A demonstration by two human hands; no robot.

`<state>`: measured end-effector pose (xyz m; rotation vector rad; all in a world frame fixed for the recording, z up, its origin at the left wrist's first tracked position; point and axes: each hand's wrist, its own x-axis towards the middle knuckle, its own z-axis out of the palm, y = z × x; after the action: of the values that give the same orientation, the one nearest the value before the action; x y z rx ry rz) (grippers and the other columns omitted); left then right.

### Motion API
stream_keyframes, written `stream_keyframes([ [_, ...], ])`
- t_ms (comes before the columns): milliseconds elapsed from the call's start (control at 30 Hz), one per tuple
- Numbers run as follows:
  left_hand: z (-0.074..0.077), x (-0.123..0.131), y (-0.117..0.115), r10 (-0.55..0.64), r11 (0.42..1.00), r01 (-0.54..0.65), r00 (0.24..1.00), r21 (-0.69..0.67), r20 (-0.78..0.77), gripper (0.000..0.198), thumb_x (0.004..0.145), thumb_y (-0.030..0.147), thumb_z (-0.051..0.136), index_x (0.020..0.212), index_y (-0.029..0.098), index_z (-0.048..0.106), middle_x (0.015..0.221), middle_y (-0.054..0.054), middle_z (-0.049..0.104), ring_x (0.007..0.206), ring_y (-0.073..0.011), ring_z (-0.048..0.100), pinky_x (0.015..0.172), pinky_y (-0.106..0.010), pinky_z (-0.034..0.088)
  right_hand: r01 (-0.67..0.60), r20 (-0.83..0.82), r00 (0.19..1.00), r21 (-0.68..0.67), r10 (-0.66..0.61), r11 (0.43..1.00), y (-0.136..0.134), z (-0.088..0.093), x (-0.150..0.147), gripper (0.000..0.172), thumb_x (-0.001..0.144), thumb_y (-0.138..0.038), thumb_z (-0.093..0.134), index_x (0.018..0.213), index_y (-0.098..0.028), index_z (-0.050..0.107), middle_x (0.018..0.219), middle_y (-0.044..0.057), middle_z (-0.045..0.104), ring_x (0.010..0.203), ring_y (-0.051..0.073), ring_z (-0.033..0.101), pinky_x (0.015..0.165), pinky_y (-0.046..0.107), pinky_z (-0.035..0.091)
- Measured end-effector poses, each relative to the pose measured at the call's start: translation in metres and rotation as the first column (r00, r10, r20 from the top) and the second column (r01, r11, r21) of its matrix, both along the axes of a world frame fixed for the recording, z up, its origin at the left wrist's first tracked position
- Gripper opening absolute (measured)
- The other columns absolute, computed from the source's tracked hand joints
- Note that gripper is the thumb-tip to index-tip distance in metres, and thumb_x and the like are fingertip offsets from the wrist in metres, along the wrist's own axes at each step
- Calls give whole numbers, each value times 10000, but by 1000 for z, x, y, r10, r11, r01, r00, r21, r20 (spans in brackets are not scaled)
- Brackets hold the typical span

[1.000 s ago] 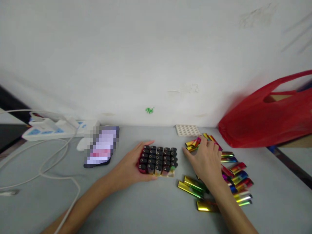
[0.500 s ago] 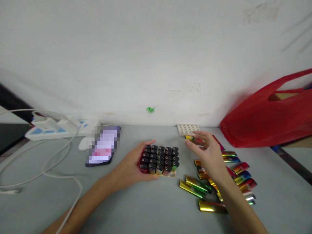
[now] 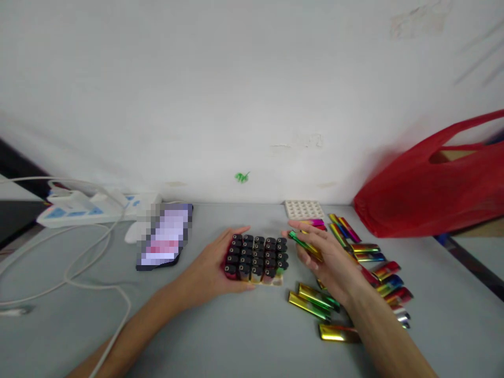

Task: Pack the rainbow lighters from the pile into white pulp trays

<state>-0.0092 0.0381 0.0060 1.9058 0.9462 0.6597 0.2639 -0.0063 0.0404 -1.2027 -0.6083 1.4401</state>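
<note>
Lighter, green and gold (image 3: 305, 245) — gripped by the fingers of the right hand (image 3: 333, 257); long axis slanted, green end pointed leftward and away. Block of black-topped lighters (image 3: 256, 254), stood upright in a pale tray (image 3: 277, 281): placed just left of that lighter, clasped at its left by the left hand (image 3: 210, 265). Uncovered tray corner — near right, faced by the right hand.
</note>
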Motion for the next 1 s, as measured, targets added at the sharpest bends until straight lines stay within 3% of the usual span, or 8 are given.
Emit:
stream_keyframes([
  [133, 0, 0, 0, 5, 1000, -5, 1000, 13, 4, 1065, 706, 306, 1018, 1623, 288, 476, 1516, -108, 686, 1343, -381, 699, 1180, -539, 545, -40, 16, 999, 42, 39, 998, -1, 3, -2, 483, 846, -442, 931, 1250, -196, 833, 1011, 99, 819, 518, 46, 386, 438, 205, 224],
  [233, 1, 0, 0, -1, 1000, 1, 1000, 6, -6, 1072, 710, 309, 1018, 1627, 279, 464, 1512, -113, 689, 1343, -379, 698, 1181, -536, 543, -75, -1, 997, 97, 76, 992, -3, 4, -2, 486, 876, -497, 909, 1250, -198, 829, 852, 39, 750, 488, 32, 294, 434, 214, 176],
  [333, 1, 0, 1, -5, 1000, 5, 1000, 0, -3, 1072, 713, 299, 1014, 1628, 272, 456, 1520, -115, 683, 1345, -382, 696, 1182, -536, 542, -124, -60, 990, 109, 131, 986, -4, 3, -3, 434, 894, -527, 885, 1114, -155, 840, 592, -75, 472, 475, 39, 167, 430, 224, 120],
  [433, 0, 0, 1, -10, 1000, 10, 1000, -6, -7, 1056, 727, 301, 1007, 1623, 275, 448, 1519, -105, 683, 1347, -385, 693, 1188, -543, 538, -148, -74, 985, 94, 156, 984, -3, 1, -5, 440, 889, -567, 871, 961, -136, 820, 549, -114, 273, 496, 62, 138, 433, 223, 128],
  [633, 0, 0, 0, -4, 1000, 4, 1000, 22, -1, 1048, 718, 302, 1018, 1605, 281, 462, 1513, -109, 676, 1360, -375, 685, 1211, -553, 517, -145, -61, 987, 107, 152, 984, -3, 2, -11, 461, 880, -628, 857, 972, -195, 729, 667, -53, 455, 584, 106, 342, 476, 209, 276],
  [767, -1, 0, 0, -3, 999, 4, 1000, 43, -12, 1040, 723, 298, 1014, 1605, 277, 465, 1498, -105, 680, 1337, -374, 695, 1210, -554, 519, -213, -114, 969, 61, 219, 975, -4, 2, -10, 511, 875, -700, 818, 998, -222, 687, 649, -84, 391, 525, 88, 229, 449, 218, 150],
  [867, -1, -1, 0, 0, 998, 1, 1000, 56, -11, 1039, 721, 294, 1015, 1606, 279, 471, 1515, -105, 667, 1341, -375, 691, 1205, -548, 524, -285, -146, 949, -9, 281, 959, -4, -1, -9, 570, 871, -740, 775, 793, -202, 603, 606, -108, 261, 527, 84, 143, 463, 224, 117],
  [1000, -2, 0, 0, 4, 999, -4, 1000, 38, 2, 1051, 712, 293, 1020, 1610, 290, 472, 1527, -105, 659, 1357, -367, 686, 1208, -541, 521, -323, -174, 930, 29, 323, 946, -2, -7, -10, 624, 916, -717, 698, 639, -230, 424, 588, -112, 205, 510, 83, 100, 453, 244, 88],
])
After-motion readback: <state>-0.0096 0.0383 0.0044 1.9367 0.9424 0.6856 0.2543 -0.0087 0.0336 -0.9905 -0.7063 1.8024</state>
